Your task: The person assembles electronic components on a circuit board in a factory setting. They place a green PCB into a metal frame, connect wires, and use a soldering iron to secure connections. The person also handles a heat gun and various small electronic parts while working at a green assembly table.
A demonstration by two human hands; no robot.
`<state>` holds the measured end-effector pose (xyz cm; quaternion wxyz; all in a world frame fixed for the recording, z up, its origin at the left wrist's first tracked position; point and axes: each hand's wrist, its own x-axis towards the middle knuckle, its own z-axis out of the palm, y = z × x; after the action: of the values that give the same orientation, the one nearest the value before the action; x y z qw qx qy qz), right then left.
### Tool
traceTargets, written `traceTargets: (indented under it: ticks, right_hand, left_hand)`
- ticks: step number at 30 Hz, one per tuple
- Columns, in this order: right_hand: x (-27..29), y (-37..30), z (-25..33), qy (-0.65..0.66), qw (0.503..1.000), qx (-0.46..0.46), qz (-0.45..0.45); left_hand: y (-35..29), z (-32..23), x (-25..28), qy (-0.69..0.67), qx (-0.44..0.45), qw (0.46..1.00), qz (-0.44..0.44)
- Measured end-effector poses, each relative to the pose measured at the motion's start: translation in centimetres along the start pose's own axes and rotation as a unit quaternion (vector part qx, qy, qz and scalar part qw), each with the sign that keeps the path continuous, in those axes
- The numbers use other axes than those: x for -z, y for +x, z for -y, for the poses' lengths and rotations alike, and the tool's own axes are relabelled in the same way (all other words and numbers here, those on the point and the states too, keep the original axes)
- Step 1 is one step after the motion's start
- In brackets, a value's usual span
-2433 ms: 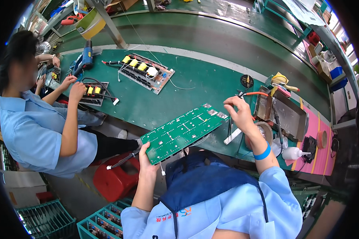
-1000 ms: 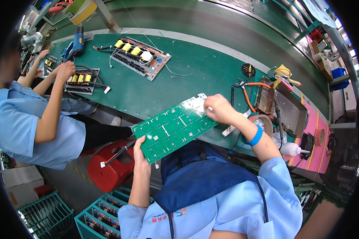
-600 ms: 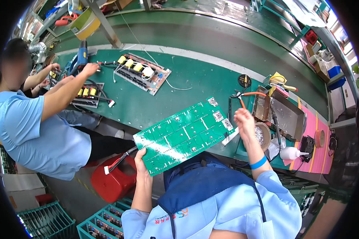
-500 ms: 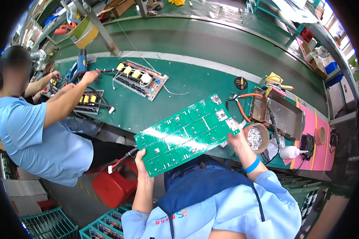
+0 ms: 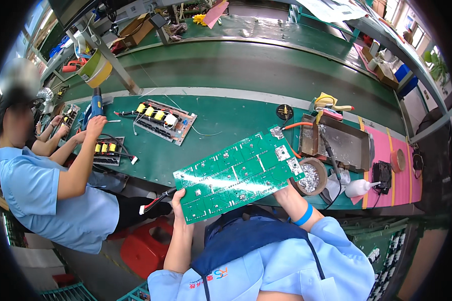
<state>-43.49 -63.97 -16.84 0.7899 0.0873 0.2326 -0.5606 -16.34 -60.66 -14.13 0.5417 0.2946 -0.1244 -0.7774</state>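
Between the apron (image 5: pixel 246 246) and bench (image 5: pixel 231 113), the board (image 5: pixel 221 173) was gripped by the left hand (image 5: pixel 179 203), but whether it was held by the half-hidden right hand (image 5: pixel 285 192) couldn't be told, and it could be dropped if that one grip slipped.

From my remote seat I see one green printed circuit board (image 5: pixel 236 175), a long flat rectangle, its solder side turned up toward me. Rows of small pale solder points and short white bars mark it, and three silvery patches line its right short end. A streak of glare crosses the middle. It slants, right end farther out, with the left grip (image 5: pixel 178 203) pinching its left end and the right grip (image 5: pixel 286 193) partly hidden beneath its lower right edge.
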Motion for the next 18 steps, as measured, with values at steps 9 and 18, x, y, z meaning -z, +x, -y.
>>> traceTargets:
  ticks: [9, 18]
  right_hand:
    - [0.0, -0.5, 1.1, 0.0, 1.0, 0.019, 0.008]
    - [0.1, -1.3, 1.7, -0.013, 0.998, 0.062, 0.001]
  left_hand:
    - [0.2, 0.4, -0.9, 0.015, -0.007, 1.0, 0.007]
    - [0.4, 2.1, 0.1, -0.024, -0.018, 0.999, 0.019]
